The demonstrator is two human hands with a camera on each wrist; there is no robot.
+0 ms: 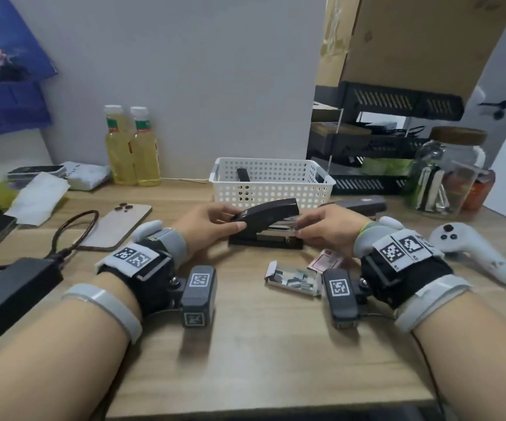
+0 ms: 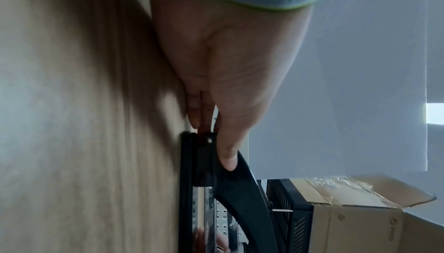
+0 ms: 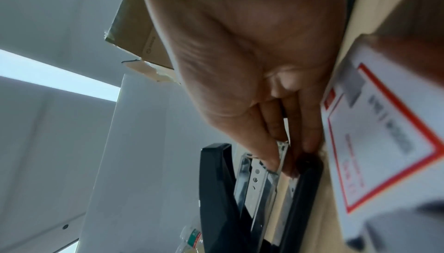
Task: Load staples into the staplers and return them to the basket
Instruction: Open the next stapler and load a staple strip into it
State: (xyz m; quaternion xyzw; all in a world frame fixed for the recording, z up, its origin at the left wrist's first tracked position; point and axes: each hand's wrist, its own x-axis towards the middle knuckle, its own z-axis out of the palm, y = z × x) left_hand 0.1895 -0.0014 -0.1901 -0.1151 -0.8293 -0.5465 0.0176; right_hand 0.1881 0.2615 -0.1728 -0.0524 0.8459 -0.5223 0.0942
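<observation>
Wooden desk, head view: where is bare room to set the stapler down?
Bare wooden desk lies near the front edge, between both forearms. Crowded: open staple box beside the right hand, white perforated basket behind, phone left.

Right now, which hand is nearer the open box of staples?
Right. The right hand is just behind the staple box, at the stapler's front; the left hand is farther left, holding its lid.

Stapler (image 1: 268,212) top arm was glossy black plastic; the opened magazine (image 3: 258,177) beneath was bright perforated metal, mirror-like in the left wrist view. Basket (image 1: 271,189) was white perforated plastic, matt. Desk (image 1: 261,344) looked like pale wood-grain laminate, smooth, low sheen. Staple box (image 1: 294,279) was thin printed card (staples inside dull grey metal). Wrist cuffs (image 1: 171,243) were grey knit cloth. Carton (image 1: 412,41) was brown matt cardboard.
</observation>
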